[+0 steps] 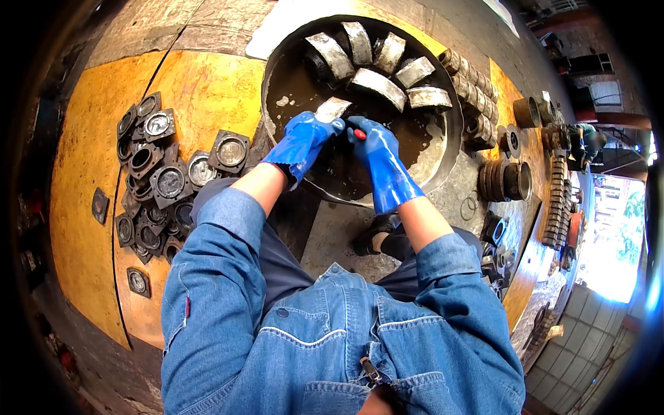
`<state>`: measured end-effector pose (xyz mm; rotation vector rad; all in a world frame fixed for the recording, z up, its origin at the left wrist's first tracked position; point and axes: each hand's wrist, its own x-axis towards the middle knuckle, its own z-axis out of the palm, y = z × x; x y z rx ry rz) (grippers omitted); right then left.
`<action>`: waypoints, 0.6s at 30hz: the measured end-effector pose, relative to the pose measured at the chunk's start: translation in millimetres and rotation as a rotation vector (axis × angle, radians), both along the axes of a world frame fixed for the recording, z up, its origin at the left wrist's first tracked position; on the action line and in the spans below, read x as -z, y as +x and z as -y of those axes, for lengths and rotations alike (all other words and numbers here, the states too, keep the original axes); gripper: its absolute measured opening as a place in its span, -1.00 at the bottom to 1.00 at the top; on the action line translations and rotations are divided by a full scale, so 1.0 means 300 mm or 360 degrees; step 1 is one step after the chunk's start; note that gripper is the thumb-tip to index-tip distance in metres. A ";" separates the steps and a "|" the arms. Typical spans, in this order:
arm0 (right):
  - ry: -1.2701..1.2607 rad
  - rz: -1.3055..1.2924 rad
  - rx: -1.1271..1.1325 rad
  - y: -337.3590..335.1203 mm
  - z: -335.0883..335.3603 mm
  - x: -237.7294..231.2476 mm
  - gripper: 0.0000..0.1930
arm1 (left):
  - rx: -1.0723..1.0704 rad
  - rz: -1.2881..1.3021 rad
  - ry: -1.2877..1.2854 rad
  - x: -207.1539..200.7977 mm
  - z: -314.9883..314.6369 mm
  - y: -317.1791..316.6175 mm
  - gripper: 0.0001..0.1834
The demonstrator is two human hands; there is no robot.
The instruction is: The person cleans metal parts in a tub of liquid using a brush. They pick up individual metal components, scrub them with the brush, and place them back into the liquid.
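Both my hands wear wet blue rubber gloves and work over a wide round basin [454, 131] of dark liquid. My left hand [301, 142] is closed on a curved metal piece [333, 108] with a bright, worn face. Beside it, my right hand [379, 142] grips a tool by its red handle [359, 134]; the rest of that tool is hidden. Several similar arc-shaped metal pieces [378, 88] stand in the far half of the basin, partly in the liquid. Pale foam floats along the basin's right and left sides.
Left of me, square metal parts with round openings [169, 182] lie heaped on yellowed boards [83, 207]. On the right are stacked metal rings [492, 180], rows of curved pieces [477, 86] and thin loose rings [469, 207]. Another person [591, 142] is far off at right.
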<state>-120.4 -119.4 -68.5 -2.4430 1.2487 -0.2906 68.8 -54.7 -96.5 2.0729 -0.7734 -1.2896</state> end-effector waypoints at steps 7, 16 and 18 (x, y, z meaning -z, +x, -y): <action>0.0719 -0.0086 0.0351 -0.038 0.063 0.070 -0.72 | 0.0044 0.0008 -0.0011 -0.050 0.020 -0.028 -0.15; 0.1741 0.0495 0.0680 -0.144 0.052 -0.184 -0.79 | 0.0055 -0.0173 -0.0097 -0.087 -0.006 -0.028 -0.10; 0.1684 0.0852 0.0767 -0.155 0.045 -0.199 -0.78 | 0.0108 -0.0173 -0.0157 -0.065 -0.013 -0.007 -0.07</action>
